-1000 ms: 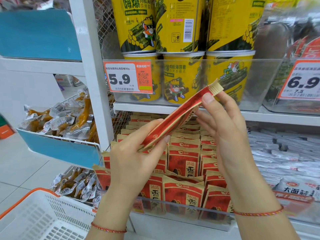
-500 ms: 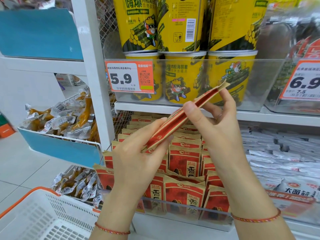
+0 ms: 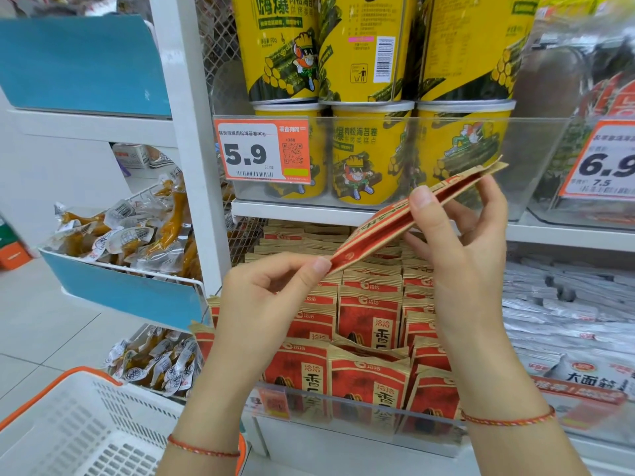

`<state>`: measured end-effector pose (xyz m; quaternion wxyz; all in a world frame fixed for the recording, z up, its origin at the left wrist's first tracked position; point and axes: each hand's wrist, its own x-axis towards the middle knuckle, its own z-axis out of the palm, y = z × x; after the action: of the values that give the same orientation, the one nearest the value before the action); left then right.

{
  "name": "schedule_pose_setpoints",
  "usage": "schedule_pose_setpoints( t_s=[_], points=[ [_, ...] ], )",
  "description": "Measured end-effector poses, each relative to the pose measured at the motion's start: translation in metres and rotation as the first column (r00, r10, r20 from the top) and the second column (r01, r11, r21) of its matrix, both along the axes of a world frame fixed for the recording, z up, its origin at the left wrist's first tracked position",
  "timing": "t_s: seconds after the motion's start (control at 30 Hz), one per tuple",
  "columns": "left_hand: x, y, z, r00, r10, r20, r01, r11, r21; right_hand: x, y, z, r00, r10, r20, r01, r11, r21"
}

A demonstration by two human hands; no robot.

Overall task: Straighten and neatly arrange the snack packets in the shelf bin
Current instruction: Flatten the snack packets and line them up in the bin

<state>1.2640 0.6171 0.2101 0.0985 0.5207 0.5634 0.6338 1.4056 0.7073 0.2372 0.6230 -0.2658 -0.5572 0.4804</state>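
We find one red-and-tan packet (image 3: 405,219) held edge-on above the bin (image 3: 360,403), slanting up from near left to far right. The left hand (image 3: 261,304) pinches its lower left corner between thumb and fingertips. The right hand (image 3: 460,245) grips the middle, thumb on the near face and fingers curled behind; the packet's top seal projects past those fingers to the right.

The clear bin below holds rows of matching packets (image 3: 369,317) standing upright, printed faces toward us. We read 洽洽 in the round logo and 香 as the first large character below it; the remainder is cut off by the bin's front wall. A few near-row packets lean or stand askew.

On the shelf above, yellow canisters (image 3: 371,156) stand two tiers high behind a clear guard, marked 嗨爆肉松海苔卷. An orange tag (image 3: 263,152) gives 5.9, headed with the product name and 90g, plus a QR code. At far right a second tag (image 3: 606,159) reads 6.9, with 7.5 in small figures beneath. White packs (image 3: 591,376) right of the bin show 大面筋. Left, blue-fronted racks (image 3: 127,293) hold vacuum-sealed snacks. A white basket (image 3: 68,434) with orange rim sits near left. Each wrist bears a red cord.
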Motion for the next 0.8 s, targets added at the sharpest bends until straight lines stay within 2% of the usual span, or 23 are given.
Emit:
schedule_pose_setpoints(
  t_s=[0.13,0.33,0.5,0.6,0.7,0.77,0.8],
  points=[
    [0.002,0.003,-0.001,0.997,0.061,-0.044,-0.060,0.998,0.029,0.000,0.001,-0.002,1.000,-0.002,0.020,0.002,1.000,-0.002],
    [0.001,0.005,0.000,0.999,0.051,0.018,-0.051,0.998,0.038,-0.003,0.002,-0.003,0.999,0.021,0.026,-0.021,1.000,-0.019],
    [0.002,0.003,0.001,0.998,0.045,0.052,-0.047,0.998,0.047,-0.005,-0.002,-0.003,0.999,-0.016,0.037,0.014,0.999,0.038],
    [0.005,0.001,0.001,0.999,-0.014,-0.050,0.012,0.999,-0.039,-0.005,-0.003,-0.004,0.998,-0.022,0.061,0.018,0.998,0.063],
    [0.013,0.007,-0.004,0.980,0.037,-0.197,-0.052,0.996,-0.073,-0.008,-0.006,-0.006,0.992,0.011,0.127,-0.023,0.995,0.094],
    [0.016,0.011,-0.007,0.977,0.108,-0.186,-0.114,0.993,-0.023,-0.010,-0.008,-0.006,0.980,0.081,0.180,-0.104,0.988,0.119],
    [0.016,0.012,-0.007,0.985,0.124,-0.121,-0.127,0.992,-0.017,-0.010,-0.009,-0.006,0.975,0.126,0.181,-0.149,0.981,0.121]
  ],
)
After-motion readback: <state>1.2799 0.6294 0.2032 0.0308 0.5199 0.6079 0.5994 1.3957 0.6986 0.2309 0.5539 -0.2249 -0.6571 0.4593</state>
